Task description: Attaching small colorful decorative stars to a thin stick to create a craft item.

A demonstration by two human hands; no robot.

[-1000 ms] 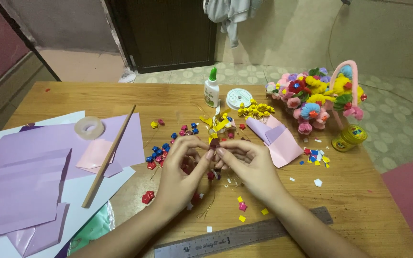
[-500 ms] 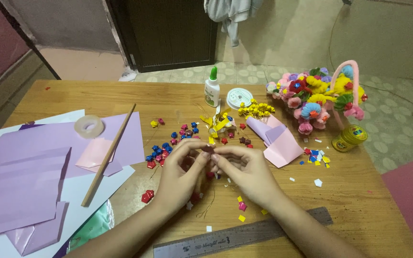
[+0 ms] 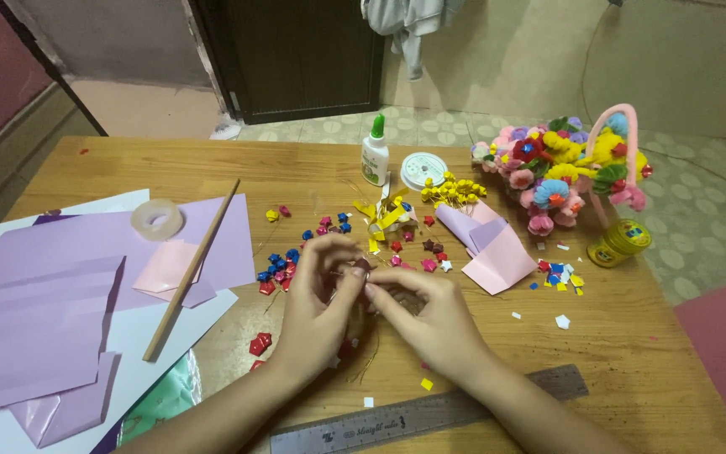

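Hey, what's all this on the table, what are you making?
A person sits at a wooden table, both hands together over it. The left hand and right hand pinch a tiny dark red piece between their fingertips; I cannot tell what it is. Small paper stars in red, blue and yellow lie scattered around, with purple paper sheets, a glue bottle and a ruler nearby.

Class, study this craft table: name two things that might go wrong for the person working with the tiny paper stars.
1. The left hand and right hand pinch a small dark red star at the fingertips; it may slip and get lost among the scattered stars.
2. The ruler lies under the forearms near the table edge; a nudge might knock it off.
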